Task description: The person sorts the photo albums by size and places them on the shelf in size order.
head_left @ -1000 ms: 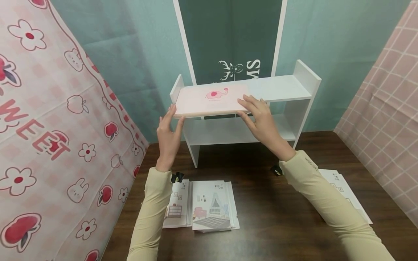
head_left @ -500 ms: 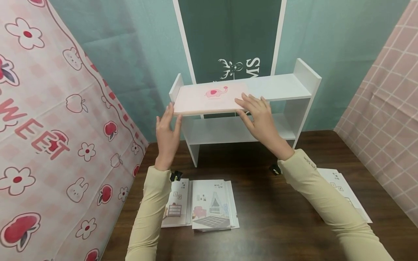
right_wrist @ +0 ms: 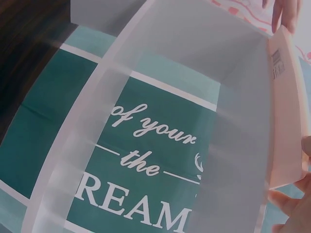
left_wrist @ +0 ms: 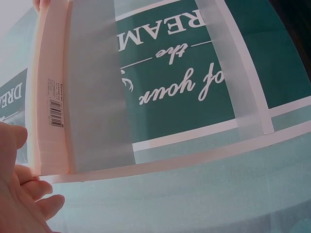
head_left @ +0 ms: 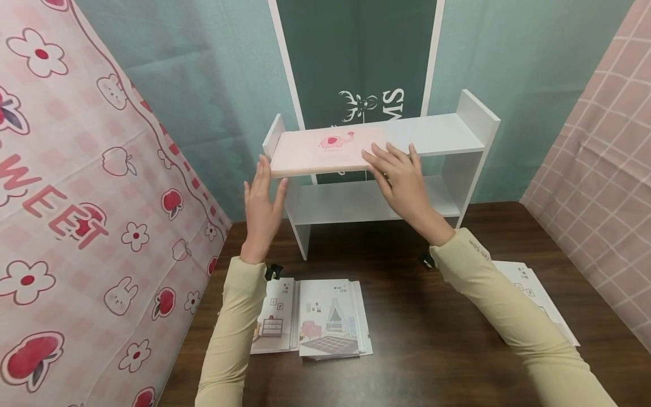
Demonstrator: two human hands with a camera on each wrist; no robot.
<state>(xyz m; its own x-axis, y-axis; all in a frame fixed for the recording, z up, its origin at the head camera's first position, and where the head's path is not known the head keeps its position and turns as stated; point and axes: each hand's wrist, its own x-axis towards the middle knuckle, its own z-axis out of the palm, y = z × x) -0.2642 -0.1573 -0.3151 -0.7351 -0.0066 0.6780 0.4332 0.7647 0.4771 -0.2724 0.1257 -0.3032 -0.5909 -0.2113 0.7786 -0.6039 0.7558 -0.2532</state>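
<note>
in the head view, the pale pink, flat, elephant-printed box (head_left: 300, 154) lies on the white two-tier shelf's top board (head_left: 437, 135), the left hand (head_left: 261, 212) and right hand (head_left: 402, 183) at its ends, fingers extended, seemingly to align it. the left wrist view shows unclenched fingers by one corner, probably steadying it. from the right wrist, relaxed fingertips meet the opposite end, perhaps as a counter-stop.

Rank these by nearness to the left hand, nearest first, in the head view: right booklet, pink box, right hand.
1. Pink box, at the left hand
2. Right hand, at the box's right end
3. Right booklet, far right
</note>
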